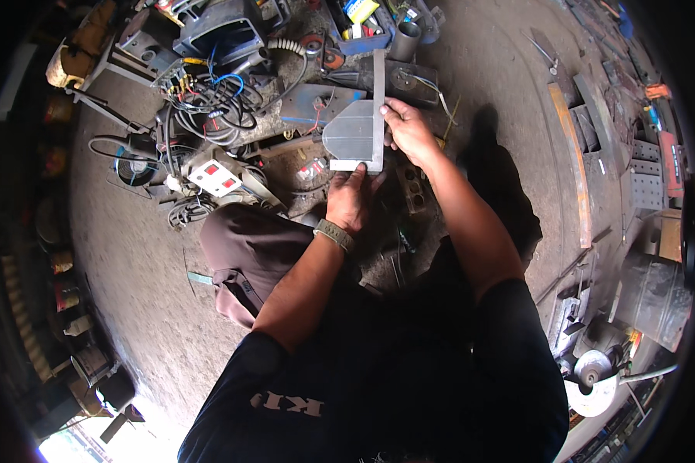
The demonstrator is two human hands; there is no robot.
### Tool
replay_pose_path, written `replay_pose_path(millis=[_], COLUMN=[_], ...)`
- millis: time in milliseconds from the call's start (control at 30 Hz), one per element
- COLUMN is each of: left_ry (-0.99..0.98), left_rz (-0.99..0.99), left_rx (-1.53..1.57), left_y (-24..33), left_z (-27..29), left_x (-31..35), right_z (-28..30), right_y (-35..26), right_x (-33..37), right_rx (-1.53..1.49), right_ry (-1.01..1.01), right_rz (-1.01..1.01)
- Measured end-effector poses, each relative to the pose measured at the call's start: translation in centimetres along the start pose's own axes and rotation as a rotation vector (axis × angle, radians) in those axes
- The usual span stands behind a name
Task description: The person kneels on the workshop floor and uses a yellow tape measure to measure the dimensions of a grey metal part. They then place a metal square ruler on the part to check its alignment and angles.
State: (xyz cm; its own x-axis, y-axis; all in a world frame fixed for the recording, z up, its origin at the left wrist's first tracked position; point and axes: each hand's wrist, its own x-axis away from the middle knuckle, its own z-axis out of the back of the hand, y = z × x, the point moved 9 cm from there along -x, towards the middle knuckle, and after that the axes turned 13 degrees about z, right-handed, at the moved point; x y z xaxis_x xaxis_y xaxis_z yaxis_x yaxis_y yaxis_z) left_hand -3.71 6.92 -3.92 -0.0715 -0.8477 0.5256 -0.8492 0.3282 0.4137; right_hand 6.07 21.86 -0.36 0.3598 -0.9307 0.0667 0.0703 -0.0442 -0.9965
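Note:
In front of me a steel square [378, 81] lies against a grey metal plate [351, 133] with a cut corner and a rounded left edge. The square's long arm runs along the plate's right side and sticks out beyond its far end. Its short arm follows the near edge. My left hand [347, 202], with a watch on the wrist, pinches the near edge at the short arm; some fingers are hidden underneath. My right hand [409, 133] is closed around the right edge, thumb on the long arm and fingers partly hidden beneath.
Tangled cables [212, 108] and a white box with red switches [215, 179] lie at the left. Beyond the plate are a blue metal piece [297, 104], a blue crate [363, 45] and a metal cup [405, 40]. Metal strips [571, 162] and an angle grinder-like disc [592, 369] sit right.

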Motion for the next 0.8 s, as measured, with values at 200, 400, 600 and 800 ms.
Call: replay_pose_path(millis=[200, 400, 600, 800], left_ry=[0.001, -0.014, 0.005, -0.005], left_rz=[-0.009, 0.003, -0.001, 0.013], left_rx=[-0.013, 0.000, 0.023, 0.001], left_y=[-0.1, 0.0, 0.1, 0.0], left_z=[0.6, 0.6, 0.5, 0.7], left_x=[-0.3, -0.5, -0.5, -0.6], right_z=[-0.1, 0.3, 0.7, 0.7], right_y=[-0.4, -0.8, -0.8, -0.9], right_x=[0.0, -0.2, -0.8, -0.7], right_rx=[-0.004, 0.101, 0.228, 0.253], right_ry=[0.020, 0.021, 0.023, -0.019], right_rz=[0.026, 0.042, 0.094, 0.036])
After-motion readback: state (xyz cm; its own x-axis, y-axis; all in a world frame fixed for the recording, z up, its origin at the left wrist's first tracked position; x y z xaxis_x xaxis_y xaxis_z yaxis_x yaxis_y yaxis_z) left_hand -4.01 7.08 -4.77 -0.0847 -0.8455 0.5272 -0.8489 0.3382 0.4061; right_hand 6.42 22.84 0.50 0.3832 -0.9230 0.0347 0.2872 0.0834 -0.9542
